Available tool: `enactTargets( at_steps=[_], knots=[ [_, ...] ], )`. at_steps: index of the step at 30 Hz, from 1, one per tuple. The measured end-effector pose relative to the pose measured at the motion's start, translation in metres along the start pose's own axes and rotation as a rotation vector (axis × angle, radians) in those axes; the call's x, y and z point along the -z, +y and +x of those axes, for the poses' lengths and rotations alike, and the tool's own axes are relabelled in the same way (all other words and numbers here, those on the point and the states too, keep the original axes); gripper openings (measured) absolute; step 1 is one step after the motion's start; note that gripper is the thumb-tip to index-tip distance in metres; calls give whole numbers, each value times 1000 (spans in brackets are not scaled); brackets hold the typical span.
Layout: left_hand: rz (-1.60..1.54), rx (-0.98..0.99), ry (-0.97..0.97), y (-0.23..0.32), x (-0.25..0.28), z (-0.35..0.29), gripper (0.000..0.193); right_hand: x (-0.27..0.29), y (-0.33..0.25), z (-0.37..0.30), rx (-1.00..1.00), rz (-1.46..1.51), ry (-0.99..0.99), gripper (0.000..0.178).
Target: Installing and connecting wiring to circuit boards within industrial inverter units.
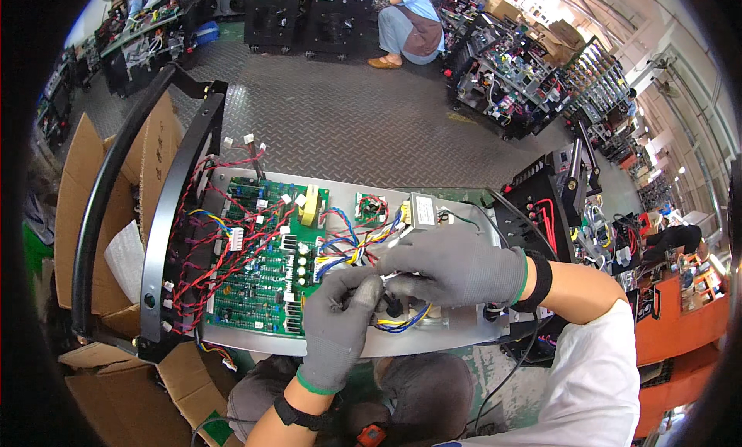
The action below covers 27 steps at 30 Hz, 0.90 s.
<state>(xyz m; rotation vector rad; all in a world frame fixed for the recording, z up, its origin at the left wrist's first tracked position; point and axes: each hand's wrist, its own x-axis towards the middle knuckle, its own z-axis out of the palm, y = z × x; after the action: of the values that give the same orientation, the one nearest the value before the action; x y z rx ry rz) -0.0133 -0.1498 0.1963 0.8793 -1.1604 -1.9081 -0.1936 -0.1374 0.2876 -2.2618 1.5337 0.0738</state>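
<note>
My left hand (340, 323), in a grey glove, is at the near edge of a metal chassis panel (440, 339). Its thumb and fingers are pressed together, and what they pinch is hidden. From the right, my gloved right hand (456, 268) reaches in over the panel. Its fingers are closed right beside the left fingertips, on something too small to name. Just below them sits a small black part (395, 305), with a loop of blue and yellow wires (410, 320) next to it. Left of my hands lies a green circuit board (247, 292) crossed by red twisted wires (224, 261).
A black handle frame (104, 207) and an open cardboard box (85, 238) stand at the left. A transformer (423, 210) sits at the panel's far side. Another black unit (533, 207) is at the right. Far off, a person (413, 26) crouches by black cabinets (309, 18).
</note>
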Motion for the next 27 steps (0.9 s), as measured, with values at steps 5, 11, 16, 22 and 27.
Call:
enactTargets(
  at_steps=[5,11,16,22,27],
  knots=[
    [-16,-1,11,-6,-6,7,26,3,13,2,60,223,103,19],
    [-184,104,86,-5,-12,16,29,34,69,29,-18,-184,228,24],
    [-64,168,122,8,4,16,25,36,123,75,71,-500,-79,13],
    [-22,249,165,17,18,19,29,20,138,100,283,-596,-98,10],
    [-32,235,197,13,16,16,32,13,145,103,341,-665,-149,9]
  ],
)
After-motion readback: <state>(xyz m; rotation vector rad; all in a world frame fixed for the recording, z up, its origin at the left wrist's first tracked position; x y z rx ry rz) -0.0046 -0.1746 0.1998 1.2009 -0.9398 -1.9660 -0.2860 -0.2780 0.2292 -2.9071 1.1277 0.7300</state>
